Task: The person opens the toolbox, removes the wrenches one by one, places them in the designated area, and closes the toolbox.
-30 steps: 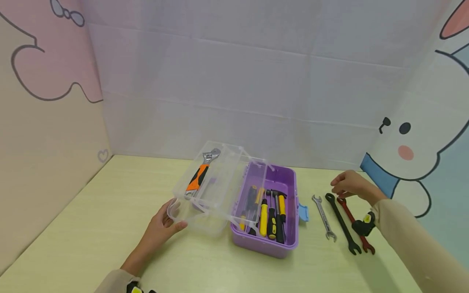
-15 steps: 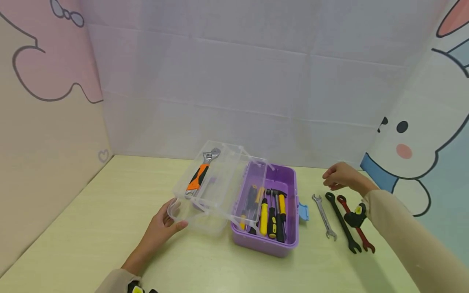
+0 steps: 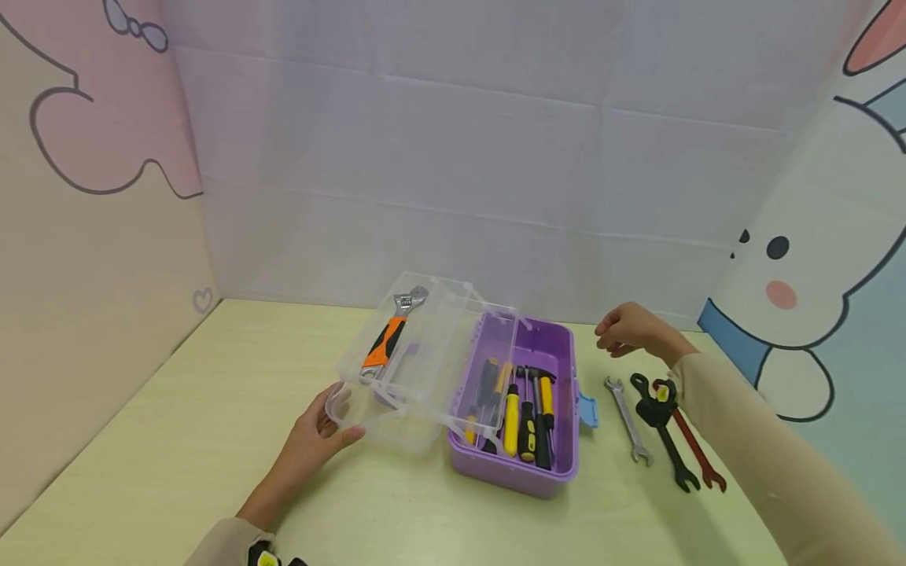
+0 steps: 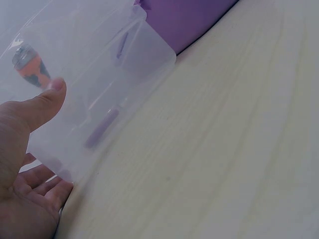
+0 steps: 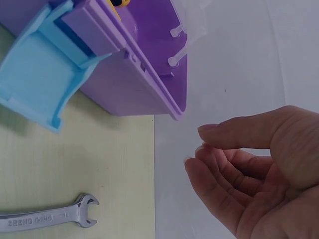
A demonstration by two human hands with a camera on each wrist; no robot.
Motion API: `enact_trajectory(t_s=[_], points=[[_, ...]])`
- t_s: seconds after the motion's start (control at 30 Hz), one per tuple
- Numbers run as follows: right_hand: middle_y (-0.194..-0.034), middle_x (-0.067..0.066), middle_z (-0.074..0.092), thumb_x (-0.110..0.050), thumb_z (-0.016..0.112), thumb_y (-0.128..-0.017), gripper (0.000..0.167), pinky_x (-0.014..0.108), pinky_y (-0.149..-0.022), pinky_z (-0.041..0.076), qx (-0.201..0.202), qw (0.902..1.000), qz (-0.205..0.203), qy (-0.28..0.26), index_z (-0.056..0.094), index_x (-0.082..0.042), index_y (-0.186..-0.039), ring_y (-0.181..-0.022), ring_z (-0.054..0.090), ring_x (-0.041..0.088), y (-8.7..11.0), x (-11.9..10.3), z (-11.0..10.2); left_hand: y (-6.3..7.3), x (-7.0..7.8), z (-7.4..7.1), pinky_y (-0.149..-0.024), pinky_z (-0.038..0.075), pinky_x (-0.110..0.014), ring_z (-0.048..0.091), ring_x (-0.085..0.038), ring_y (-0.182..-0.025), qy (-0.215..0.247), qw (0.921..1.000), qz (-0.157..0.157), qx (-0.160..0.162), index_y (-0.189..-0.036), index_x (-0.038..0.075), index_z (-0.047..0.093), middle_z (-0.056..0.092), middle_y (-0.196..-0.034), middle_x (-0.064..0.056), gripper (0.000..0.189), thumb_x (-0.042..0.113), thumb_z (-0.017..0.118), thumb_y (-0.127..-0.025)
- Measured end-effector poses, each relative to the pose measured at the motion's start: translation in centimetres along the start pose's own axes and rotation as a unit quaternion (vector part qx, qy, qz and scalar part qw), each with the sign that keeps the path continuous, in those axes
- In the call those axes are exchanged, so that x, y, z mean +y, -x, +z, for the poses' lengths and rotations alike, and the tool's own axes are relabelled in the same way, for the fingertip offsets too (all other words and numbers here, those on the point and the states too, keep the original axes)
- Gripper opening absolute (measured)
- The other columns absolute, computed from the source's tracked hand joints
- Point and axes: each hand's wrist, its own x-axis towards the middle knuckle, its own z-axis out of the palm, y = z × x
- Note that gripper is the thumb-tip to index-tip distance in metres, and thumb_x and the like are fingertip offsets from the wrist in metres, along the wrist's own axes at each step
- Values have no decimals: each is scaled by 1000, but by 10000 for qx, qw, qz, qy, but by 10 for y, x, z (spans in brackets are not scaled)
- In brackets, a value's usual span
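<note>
My left hand (image 3: 306, 448) holds the outer edge of the clear lid (image 4: 99, 94), thumb over it and fingers beneath. The lid belongs to a purple toolbox (image 3: 506, 475) and is swung out to the left. Above the lid, a clear tray (image 3: 432, 354) carries an adjustable wrench (image 3: 385, 342) with an orange and black handle. Inside the box lie several screwdrivers (image 3: 511, 420) and a hammer (image 3: 541, 428), partly seen through the tray. My right hand (image 3: 630, 330) hovers bare right of the box's far corner, fingers loosely curled with nothing between them.
Right of the box lie a silver wrench (image 3: 628, 420), a black wrench (image 3: 675, 456) and a red wrench (image 3: 697, 448), the latter two partly behind my right wrist. A light blue latch (image 5: 47, 74) juts from the box's right side. A white wall (image 3: 425, 157) closes off the back.
My right hand has moved left and away from me, from over the black and red wrenches towards the toolbox, with nothing in it. The left hand stays at the lid.
</note>
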Motion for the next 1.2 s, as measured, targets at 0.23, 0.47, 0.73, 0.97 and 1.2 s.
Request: enact_trajectory(t_s=[0.23, 0.47, 0.73, 0.97, 1.2], points=[[-79, 7, 63, -2, 65, -83, 25, 33, -72, 60, 15, 9999, -115, 11, 58, 14, -102, -67, 58, 12, -7, -11, 5, 0, 2, -1, -108, 35, -45, 35, -41, -137, 20, 9999, -103, -26, -148, 2, 25, 32, -149, -27, 79, 17, 71, -86], [-78, 6, 62, -2, 64, -84, 29, 32, -72, 60, 23, 9999, -105, 89, 57, 16, -105, -68, 57, 12, -12, -23, 14, 1, 3, -1, -108, 36, -46, 36, -41, -136, 10, 10000, -68, -15, -148, 1, 25, 32, -149, -28, 79, 16, 71, -86], [-80, 7, 63, -3, 63, -84, 30, 34, -73, 60, -25, 9997, -214, 131, 58, 15, -107, -70, 58, 13, -17, -34, 20, 1, 1, 0, -108, 35, -45, 36, -41, -136, 61, 9999, -90, -21, -148, 1, 25, 32, -149, -28, 79, 16, 71, -86], [-81, 9, 67, -4, 64, -83, 30, 36, -73, 60, -59, 9991, -348, 231, 58, 14, -106, -72, 61, 15, -21, -45, 22, 0, -1, 0, -108, 35, -45, 39, -41, -135, 112, 9999, 28, 13, -147, 0, 26, 35, -147, -28, 77, 14, 71, -86], [-79, 8, 67, -4, 64, -83, 30, 35, -72, 60, -99, 9990, -368, 234, 59, 14, -107, -72, 61, 14, -25, -57, 26, -1, -3, 1, -107, 35, -45, 38, -42, -135, -17, 10000, 45, 28, -147, -1, 26, 35, -147, -29, 78, 15, 72, -85]])
